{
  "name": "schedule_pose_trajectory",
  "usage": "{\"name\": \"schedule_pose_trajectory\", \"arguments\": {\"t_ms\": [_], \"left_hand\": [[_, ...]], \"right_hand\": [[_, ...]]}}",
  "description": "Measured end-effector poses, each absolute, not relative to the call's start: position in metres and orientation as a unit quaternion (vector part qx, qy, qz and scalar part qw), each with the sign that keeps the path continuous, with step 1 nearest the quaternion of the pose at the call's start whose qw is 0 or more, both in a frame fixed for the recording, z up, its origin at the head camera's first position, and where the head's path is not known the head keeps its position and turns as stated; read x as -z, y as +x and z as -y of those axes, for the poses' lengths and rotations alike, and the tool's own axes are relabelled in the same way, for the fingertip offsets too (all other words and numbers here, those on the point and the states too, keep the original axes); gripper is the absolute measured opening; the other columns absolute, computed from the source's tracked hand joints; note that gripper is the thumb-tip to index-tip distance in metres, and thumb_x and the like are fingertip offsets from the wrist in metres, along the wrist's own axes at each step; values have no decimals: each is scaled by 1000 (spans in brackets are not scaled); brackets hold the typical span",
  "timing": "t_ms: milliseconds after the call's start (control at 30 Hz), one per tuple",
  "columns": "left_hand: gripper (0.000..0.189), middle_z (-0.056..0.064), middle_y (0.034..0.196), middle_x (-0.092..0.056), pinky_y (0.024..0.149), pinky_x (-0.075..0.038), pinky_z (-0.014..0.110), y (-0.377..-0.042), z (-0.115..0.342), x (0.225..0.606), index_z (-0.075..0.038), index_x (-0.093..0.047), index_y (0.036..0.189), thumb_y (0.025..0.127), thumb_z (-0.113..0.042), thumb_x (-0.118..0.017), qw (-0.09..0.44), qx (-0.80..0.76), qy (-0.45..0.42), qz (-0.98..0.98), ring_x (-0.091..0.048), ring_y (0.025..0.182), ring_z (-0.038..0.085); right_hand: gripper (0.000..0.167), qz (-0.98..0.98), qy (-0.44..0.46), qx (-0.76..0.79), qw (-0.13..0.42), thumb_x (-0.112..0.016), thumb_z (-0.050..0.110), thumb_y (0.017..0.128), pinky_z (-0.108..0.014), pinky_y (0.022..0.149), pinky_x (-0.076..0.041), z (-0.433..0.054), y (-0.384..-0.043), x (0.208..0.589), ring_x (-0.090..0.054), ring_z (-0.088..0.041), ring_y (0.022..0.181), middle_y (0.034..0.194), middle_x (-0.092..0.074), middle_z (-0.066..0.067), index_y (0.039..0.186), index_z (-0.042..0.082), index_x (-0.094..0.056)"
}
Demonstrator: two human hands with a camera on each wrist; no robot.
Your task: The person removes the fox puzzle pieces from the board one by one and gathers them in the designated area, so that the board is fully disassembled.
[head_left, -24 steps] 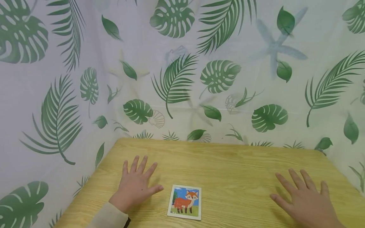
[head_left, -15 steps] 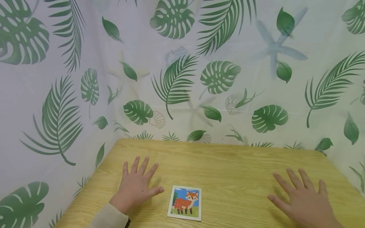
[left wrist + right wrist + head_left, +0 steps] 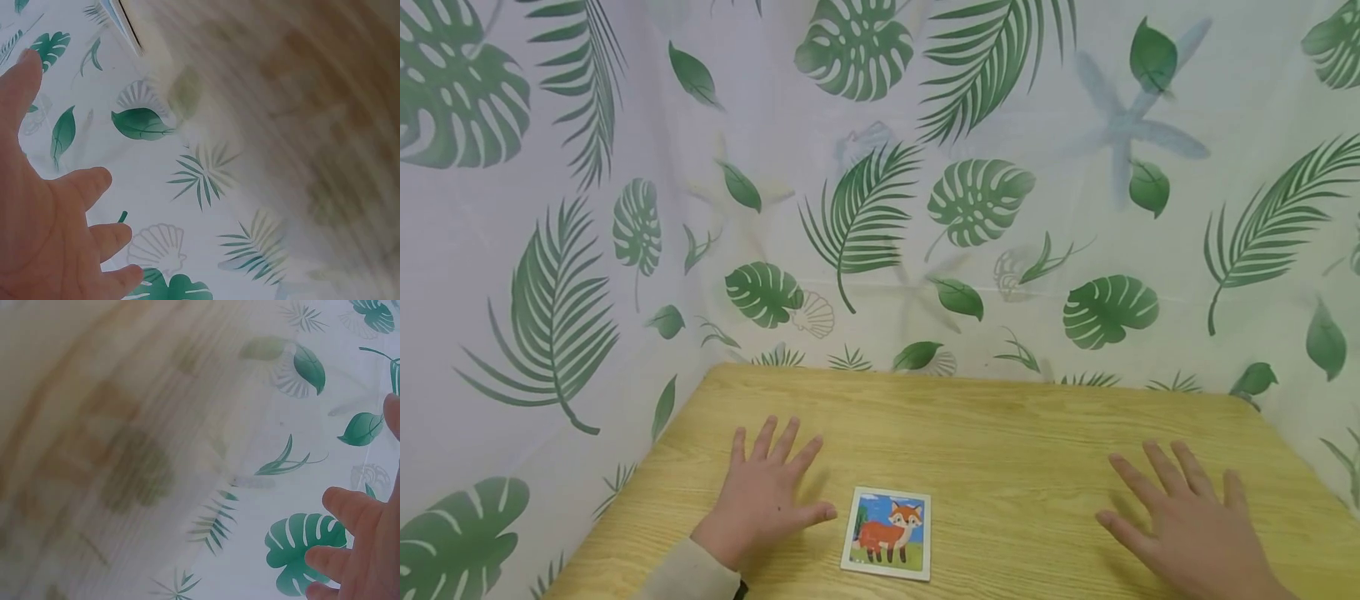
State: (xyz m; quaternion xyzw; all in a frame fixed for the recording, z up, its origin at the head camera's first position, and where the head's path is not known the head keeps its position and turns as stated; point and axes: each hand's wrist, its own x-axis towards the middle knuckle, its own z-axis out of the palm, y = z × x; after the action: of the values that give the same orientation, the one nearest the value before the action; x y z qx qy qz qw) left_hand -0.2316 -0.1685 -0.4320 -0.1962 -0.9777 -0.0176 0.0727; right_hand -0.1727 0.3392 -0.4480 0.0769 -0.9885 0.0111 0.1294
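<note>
A small square fox picture [image 3: 887,533] with a white border lies flat on the wooden table [image 3: 1000,450], near the front and left of the middle. My left hand [image 3: 763,500] is just to its left, fingers spread, the thumb tip a short gap from the picture's edge. Farther off on the right, my right hand [image 3: 1187,529] has its fingers spread too and holds nothing. Both hands are palm down over the table. Each wrist view shows part of its own hand, the left palm [image 3: 37,219] and the right fingers [image 3: 350,531], with nothing held.
A white curtain [image 3: 880,333] printed with green leaves, shells and starfish hangs behind the table and along its left side. The table's back edge [image 3: 977,380] meets it. A beige sleeve [image 3: 688,575] covers the left forearm. Both wrist views show the tabletop as a blurred reflective surface.
My left hand has shifted slightly right and nearer to me, toward the fox picture. The right hand has drifted a little left. The picture has stayed in place.
</note>
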Motion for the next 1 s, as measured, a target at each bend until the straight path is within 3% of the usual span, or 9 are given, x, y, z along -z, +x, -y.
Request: {"name": "schedule_pose_trajectory", "arguments": {"t_ms": [433,833,1000], "left_hand": [[96,12,165,-25,111,-7,74,-227,156,435,-25,-44,155,79,-82,-59,59,51,-226,971,-16,150,44],[91,13,165,-24,108,-12,77,-224,137,441,-21,-39,158,87,-73,-60,-48,205,-266,941,-19,149,45],[94,15,165,-25,109,-13,76,-221,129,442,-18,-38,158,85,-71,-66,-80,228,-279,929,-20,149,44]], "right_hand": [[74,985,106,-81,110,-55,66,95,-83,97,-13,-308,-182,454,-23,-52,143,155,-37,-26,151,18,-48],[61,971,136,-161,117,-62,53,97,-82,95,-22,-269,-186,455,-29,-51,141,150,-45,-23,146,17,-56],[54,958,162,-210,110,-64,46,98,-80,94,-29,-245,-187,453,-33,-53,139,146,-50,-23,143,14,-59]]}}
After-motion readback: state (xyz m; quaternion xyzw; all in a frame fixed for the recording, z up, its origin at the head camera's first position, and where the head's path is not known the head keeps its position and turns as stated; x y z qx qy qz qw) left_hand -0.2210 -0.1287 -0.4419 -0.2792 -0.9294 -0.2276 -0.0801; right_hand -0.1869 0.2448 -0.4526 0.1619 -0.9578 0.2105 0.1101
